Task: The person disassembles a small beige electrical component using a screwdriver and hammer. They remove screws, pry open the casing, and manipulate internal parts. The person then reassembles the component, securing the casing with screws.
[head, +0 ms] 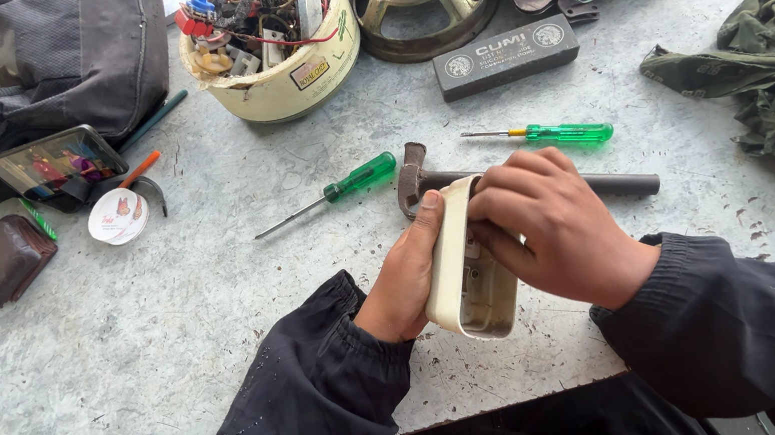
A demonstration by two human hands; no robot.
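Cream plastic casing [460, 268] stands on edge just above the counter [124, 355], near its front edge, held between both hands with its hollow side turned right. The left hand [407, 280] cups it from the left, thumb pressed along the upper rim. The right hand [555, 224] curls over the top, knuckles up, fingers hooked into the open side. Both dark sleeves angle inward. Just behind lie a hammer [514, 184] and two green-handled screwdrivers [343, 188].
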